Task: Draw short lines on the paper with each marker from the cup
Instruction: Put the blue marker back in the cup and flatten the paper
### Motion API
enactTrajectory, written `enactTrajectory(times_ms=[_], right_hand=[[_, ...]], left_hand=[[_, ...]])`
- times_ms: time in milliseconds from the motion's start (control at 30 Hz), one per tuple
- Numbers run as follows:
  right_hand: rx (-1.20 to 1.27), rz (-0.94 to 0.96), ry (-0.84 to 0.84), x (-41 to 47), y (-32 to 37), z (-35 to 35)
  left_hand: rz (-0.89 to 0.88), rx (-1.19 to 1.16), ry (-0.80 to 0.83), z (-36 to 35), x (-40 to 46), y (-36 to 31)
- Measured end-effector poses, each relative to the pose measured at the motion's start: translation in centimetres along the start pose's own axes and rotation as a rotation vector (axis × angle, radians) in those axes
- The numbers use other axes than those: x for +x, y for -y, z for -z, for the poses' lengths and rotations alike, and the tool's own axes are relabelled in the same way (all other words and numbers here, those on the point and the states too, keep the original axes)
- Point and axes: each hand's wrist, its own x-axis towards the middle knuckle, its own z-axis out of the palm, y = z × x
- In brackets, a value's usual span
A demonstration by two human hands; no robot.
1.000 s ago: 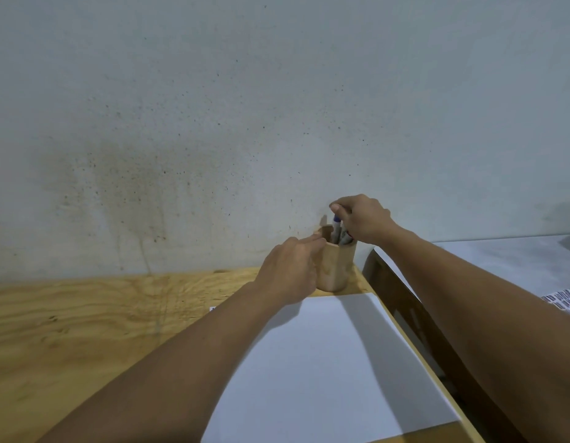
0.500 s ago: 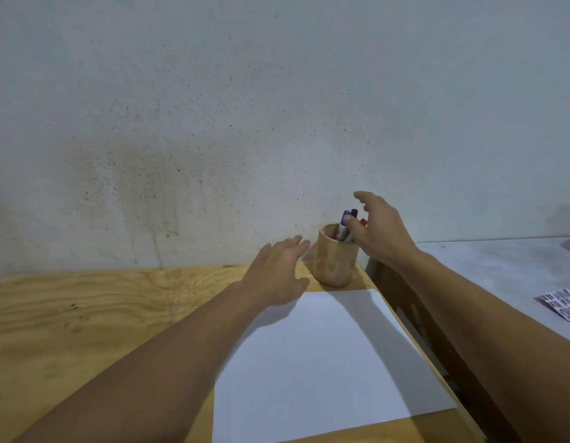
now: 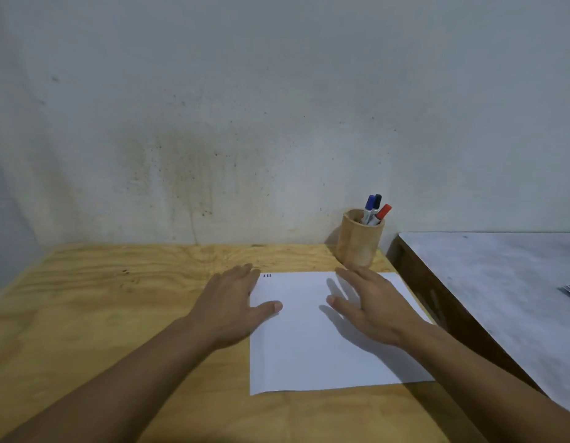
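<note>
White paper (image 3: 325,340) is flanked by the left hand (image 3: 235,306) and right hand (image 3: 373,306), fingers spread and empty. Three marks (image 3: 267,275) are drawn; all markers (image 3: 374,209) are seen in the cup (image 3: 358,241), so the task seems finished.

blue, black and red markers (image 3: 375,210) lean in a wooden cup (image 3: 359,240) behind white paper (image 3: 315,343) bearing three short lines (image 3: 267,275).

A pale grey-green plaster wall (image 3: 277,107), speckled and bearing a brownish stain, is filling the upper view. A light plywood tabletop (image 3: 101,298) is standing against it. A grey marbled surface on a dark wooden frame (image 3: 501,289) is adjoining at right.
</note>
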Motion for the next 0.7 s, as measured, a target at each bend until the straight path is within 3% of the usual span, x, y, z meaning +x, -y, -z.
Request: enactTrajectory(times_ms=[233,700], right_hand=[[-0.054,-0.01,0.147,-1.9,0.8,-1.3],[-0.056,-0.028,0.107,-2.9,0.6,-2.5]], left_hand=[[0.038,0.13,0.071,-0.4,-3.1,1.7],[0.081,0.186,0.053,-0.1,-5.9,1.8]])
